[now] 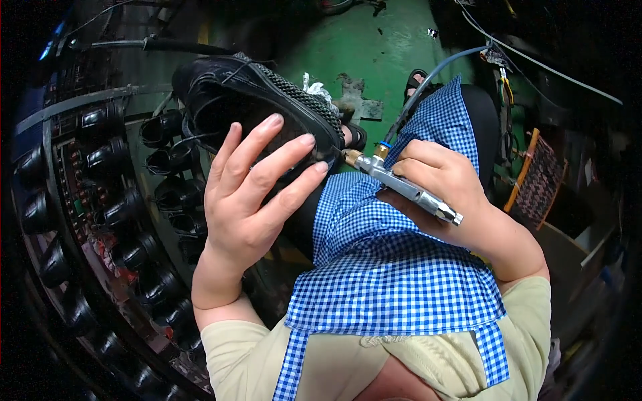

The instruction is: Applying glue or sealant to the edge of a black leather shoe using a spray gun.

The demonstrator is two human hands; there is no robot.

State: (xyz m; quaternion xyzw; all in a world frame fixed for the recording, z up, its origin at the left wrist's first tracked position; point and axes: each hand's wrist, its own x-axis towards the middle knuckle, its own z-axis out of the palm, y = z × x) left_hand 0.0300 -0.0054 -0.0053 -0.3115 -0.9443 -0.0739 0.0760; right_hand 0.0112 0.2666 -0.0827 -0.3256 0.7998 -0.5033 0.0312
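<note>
A black shoe [267, 93] with a woven textured side and laces lies tilted in front of me at the upper left, its opening toward me. My left hand [251, 194] is over the near edge of that opening, four fingers stretched out and spread; its thumb is hidden. In my right hand [441, 175] is a small metal spray gun [401, 184] with brass fittings, the fingers wrapped round its body. Its brass tip points left and is close by the shoe's right end. A grey-blue air hose [438, 70] runs up from the gun's blue fitting.
Racks with several glossy black shoes [107, 157] fill the left side. A blue checked apron [394, 287] covers my lap. Green floor [384, 47] shows ahead, with a dark cross-shaped metal piece [359, 100]. Hanging tools [505, 87] and a woven-seat chair [540, 179] are at right.
</note>
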